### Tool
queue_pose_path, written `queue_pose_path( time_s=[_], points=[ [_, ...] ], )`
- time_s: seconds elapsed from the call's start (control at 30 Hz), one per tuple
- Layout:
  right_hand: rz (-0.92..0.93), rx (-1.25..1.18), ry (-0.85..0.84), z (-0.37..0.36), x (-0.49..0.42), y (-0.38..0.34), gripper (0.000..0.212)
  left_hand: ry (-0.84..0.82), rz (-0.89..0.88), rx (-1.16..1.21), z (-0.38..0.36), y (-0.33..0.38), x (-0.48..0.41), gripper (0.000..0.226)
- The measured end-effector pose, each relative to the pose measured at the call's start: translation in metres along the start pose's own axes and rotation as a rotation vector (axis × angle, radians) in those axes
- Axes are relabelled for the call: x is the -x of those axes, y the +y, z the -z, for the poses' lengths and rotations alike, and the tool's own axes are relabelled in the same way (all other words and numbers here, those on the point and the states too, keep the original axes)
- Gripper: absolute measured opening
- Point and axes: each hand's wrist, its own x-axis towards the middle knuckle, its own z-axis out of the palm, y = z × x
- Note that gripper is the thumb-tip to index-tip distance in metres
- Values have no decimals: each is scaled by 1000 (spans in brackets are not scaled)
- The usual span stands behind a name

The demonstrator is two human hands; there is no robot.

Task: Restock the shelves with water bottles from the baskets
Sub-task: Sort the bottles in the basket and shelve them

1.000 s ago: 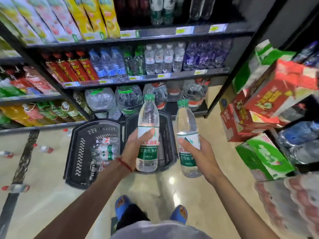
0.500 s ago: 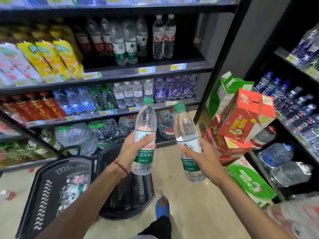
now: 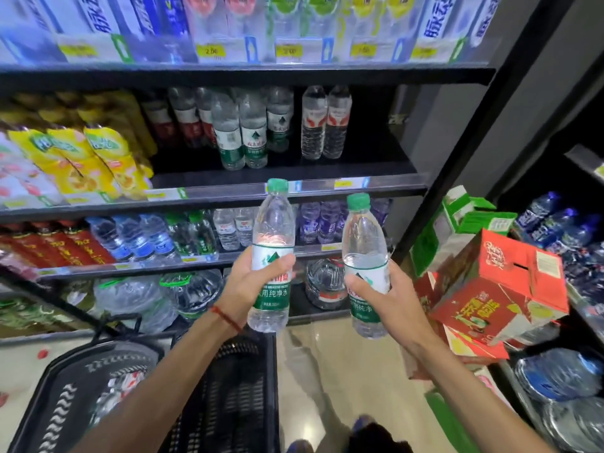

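**Two green-capped water bottles being held up before the black shelf**

The left hand (image 3: 248,282) is gripping the left bottle (image 3: 273,223) round its green label, thumb lying across the front; the right hand (image 3: 389,299) is gripping the right bottle (image 3: 364,230) in the same way, fingers curled behind it. Both bottles are standing upright in the air, side by side and apart, in front of and just below the black shelf (image 3: 343,171); the left one's cap is overlapping that shelf's price rail, while the right one's cap is sitting slightly lower.

On the shelf, matching green-label bottles (image 3: 243,135) are standing in short rows near its middle; red-label bottles (image 3: 327,125) are standing just to their right, and yellow drink packs (image 3: 101,158) are leaning at its left end.

Well below the shelf, on the floor, the left basket (image 3: 62,397) is holding some small bottles, too blurred to count; the right basket (image 3: 242,403) is sitting just beside it, under the left forearm. Large jugs (image 3: 137,299) are lying on the lowest level beneath the shelf; a red carton (image 3: 500,289) is tilting off to the shelf's lower right.
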Motion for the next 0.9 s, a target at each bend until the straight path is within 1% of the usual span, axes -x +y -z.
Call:
queue_pose_path(
  time_s=[0.1, 0.2, 0.23, 0.37, 0.47, 0.57, 0.73, 0.83, 0.9],
  points=[
    [-7, -58, -57, 3, -42, 0, 35, 69, -30, -18, -1, 7, -24, 49],
    [-2, -59, -149, 6, -82, -2, 36, 146, -35, -18, -7, 12, -46, 43],
    [14, -41, -172, 8, -97, -3, 38, 160, -44, -19, -10, 14, -53, 45],
    [92, 57, -329, 16, -150, -12, 41, 270, -89, -37, -21, 23, -74, 65],
    [163, 139, -404, 18, -182, -24, 40, 323, -118, -30, -25, 29, -83, 67],
    [288, 300, -428, 13, -207, -30, 48, 371, -152, -20, -24, 34, -88, 65],
    [362, 391, -414, -6, -235, -44, 51, 404, -172, -11, -5, 39, -97, 69],
    [408, 360, -355, -25, -245, -47, 52, 385, -198, -13, 11, 45, -99, 64],
    [467, 322, -306, -38, -252, -46, 60, 375, -209, -26, 21, 50, -100, 60]
  ],
)
